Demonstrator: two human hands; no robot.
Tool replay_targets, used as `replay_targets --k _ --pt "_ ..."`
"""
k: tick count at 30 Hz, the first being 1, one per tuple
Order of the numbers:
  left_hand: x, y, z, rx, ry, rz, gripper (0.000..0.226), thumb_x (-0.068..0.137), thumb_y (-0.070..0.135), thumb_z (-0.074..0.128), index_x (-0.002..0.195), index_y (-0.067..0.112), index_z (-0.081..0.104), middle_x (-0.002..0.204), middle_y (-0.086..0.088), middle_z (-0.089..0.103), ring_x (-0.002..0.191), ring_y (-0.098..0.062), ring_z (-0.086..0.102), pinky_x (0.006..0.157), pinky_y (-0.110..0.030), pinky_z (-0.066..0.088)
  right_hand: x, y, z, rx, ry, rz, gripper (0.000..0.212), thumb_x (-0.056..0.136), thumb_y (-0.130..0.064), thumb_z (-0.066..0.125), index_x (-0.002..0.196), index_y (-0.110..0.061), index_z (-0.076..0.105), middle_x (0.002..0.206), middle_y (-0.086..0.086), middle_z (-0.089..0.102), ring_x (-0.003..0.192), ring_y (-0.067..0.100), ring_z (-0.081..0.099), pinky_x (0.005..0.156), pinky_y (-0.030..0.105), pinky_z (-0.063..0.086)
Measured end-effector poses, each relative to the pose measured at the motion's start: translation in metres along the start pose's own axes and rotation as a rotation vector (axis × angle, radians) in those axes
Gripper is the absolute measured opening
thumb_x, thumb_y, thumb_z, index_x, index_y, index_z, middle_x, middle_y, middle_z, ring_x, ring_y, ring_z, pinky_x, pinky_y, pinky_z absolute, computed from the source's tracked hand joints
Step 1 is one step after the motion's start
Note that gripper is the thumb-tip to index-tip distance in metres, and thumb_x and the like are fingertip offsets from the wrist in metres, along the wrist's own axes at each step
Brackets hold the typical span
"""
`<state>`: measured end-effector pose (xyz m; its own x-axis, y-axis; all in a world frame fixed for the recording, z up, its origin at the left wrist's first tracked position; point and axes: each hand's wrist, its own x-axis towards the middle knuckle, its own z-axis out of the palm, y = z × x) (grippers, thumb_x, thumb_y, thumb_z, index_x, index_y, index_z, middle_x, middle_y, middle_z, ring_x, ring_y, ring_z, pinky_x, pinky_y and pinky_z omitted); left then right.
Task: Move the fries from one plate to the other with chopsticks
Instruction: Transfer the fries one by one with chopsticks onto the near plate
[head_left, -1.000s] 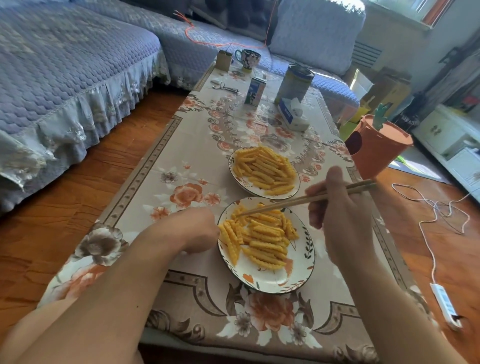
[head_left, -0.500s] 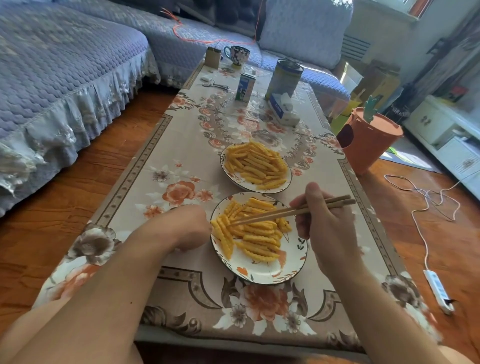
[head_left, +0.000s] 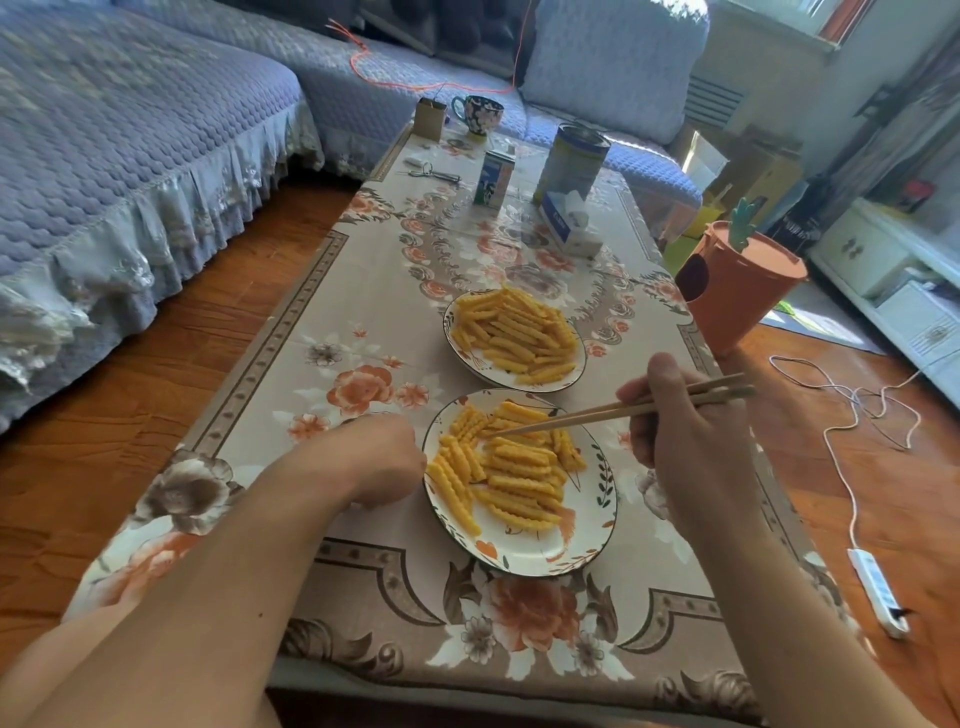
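Your right hand (head_left: 691, 441) fingers pinch the chopsticks (head_left: 618, 413); left hand (head_left: 382, 460) fisted. Beyond the tips, the far plate (head_left: 467, 358) is heaped; many fries (head_left: 519, 467) remain beneath them.

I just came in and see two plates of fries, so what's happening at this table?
A person is working on crinkle-cut fries with chopsticks. The right hand holds the pair, tips down among the fries on the near plate. The left hand rests closed on the tablecloth against that plate's left rim. The far plate is heaped fuller. No fry is lifted clear.
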<state>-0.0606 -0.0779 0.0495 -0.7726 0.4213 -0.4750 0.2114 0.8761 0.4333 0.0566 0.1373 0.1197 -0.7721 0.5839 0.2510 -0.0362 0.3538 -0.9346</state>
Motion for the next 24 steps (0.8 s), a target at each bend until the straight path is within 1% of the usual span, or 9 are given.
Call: replay_targets --k 3,7,9,11,13,15,18,20,24 --pt "0.002 0.0 0.002 0.018 0.0 0.027 0.025 0.098 0.015 0.044 0.097 0.007 0.068 0.094 -0.011 0.07 0.086 -0.028 0.068 0.066 -0.035 0.053 0.015 0.008 0.003 -0.04 0.011 -0.066 0.044 0.108 -0.03 0.047 0.079 -0.008 0.071 0.055 0.005 0.056 0.046 0.014 0.05 0.044 0.024 0.041" --pt "0.003 0.0 0.005 0.007 0.038 0.036 0.024 0.095 0.02 0.046 0.075 0.012 0.056 0.081 -0.008 0.062 0.071 -0.024 0.056 0.057 -0.029 0.038 0.048 0.025 0.013 -0.19 -0.027 -0.144 0.04 0.108 -0.029 0.048 0.08 -0.015 0.072 0.057 0.0 0.058 0.05 0.015 0.052 0.051 0.031 0.04" --pt "0.003 0.001 0.004 0.001 0.044 0.032 0.023 0.095 0.021 0.045 0.075 0.013 0.055 0.083 -0.008 0.062 0.073 -0.023 0.056 0.057 -0.029 0.039 0.062 0.033 0.02 -0.229 -0.065 -0.149 0.039 0.108 -0.031 0.048 0.081 -0.016 0.072 0.059 -0.001 0.058 0.052 0.015 0.052 0.055 0.033 0.039" --pt "0.003 0.0 0.003 -0.019 0.027 0.033 0.023 0.094 0.021 0.044 0.081 0.012 0.06 0.086 -0.009 0.065 0.078 -0.024 0.061 0.063 -0.032 0.044 0.072 0.039 0.027 -0.276 -0.077 -0.148 0.04 0.107 -0.034 0.048 0.081 -0.016 0.073 0.058 -0.011 0.059 0.055 0.01 0.053 0.059 0.031 0.038" --pt "0.004 -0.002 0.001 -0.029 0.015 0.036 0.023 0.095 0.022 0.045 0.086 0.011 0.064 0.089 -0.01 0.067 0.085 -0.026 0.065 0.07 -0.035 0.052 0.078 0.041 0.031 -0.291 -0.078 -0.141 0.042 0.107 -0.036 0.048 0.08 -0.016 0.072 0.056 -0.011 0.058 0.055 0.009 0.052 0.061 0.031 0.038" --pt "0.004 -0.004 0.0 -0.029 0.007 0.04 0.023 0.095 0.021 0.045 0.089 0.011 0.065 0.091 -0.01 0.068 0.086 -0.026 0.066 0.073 -0.037 0.055 0.079 0.041 0.034 -0.281 -0.077 -0.145 0.045 0.108 -0.037 0.046 0.077 -0.015 0.071 0.056 -0.007 0.057 0.054 0.013 0.051 0.06 0.033 0.039" --pt "0.005 -0.006 -0.002 -0.035 0.012 0.041 0.023 0.096 0.018 0.044 0.089 0.011 0.064 0.089 -0.011 0.067 0.08 -0.026 0.064 0.063 -0.033 0.048 0.073 0.029 0.032 -0.217 -0.043 -0.148 0.048 0.109 -0.034 0.044 0.073 -0.016 0.069 0.055 -0.008 0.056 0.052 0.014 0.05 0.056 0.032 0.041" --pt "0.005 -0.007 -0.003 -0.041 0.023 0.04 0.024 0.096 0.017 0.043 0.087 0.011 0.064 0.087 -0.011 0.067 0.075 -0.025 0.062 0.06 -0.03 0.045 0.064 0.016 0.023 -0.115 -0.008 -0.136 0.05 0.11 -0.033 0.042 0.072 -0.014 0.068 0.052 -0.002 0.054 0.046 0.013 0.048 0.049 0.028 0.039" --pt "0.002 -0.004 -0.002 0.019 0.049 0.041 0.023 0.096 0.019 0.043 0.085 0.013 0.062 0.089 -0.009 0.066 0.081 -0.025 0.063 0.062 -0.03 0.043 0.033 0.0 0.006 0.043 0.015 -0.041 0.055 0.11 -0.037 0.041 0.071 -0.007 0.067 0.048 0.004 0.052 0.04 0.014 0.046 0.041 0.025 0.037"
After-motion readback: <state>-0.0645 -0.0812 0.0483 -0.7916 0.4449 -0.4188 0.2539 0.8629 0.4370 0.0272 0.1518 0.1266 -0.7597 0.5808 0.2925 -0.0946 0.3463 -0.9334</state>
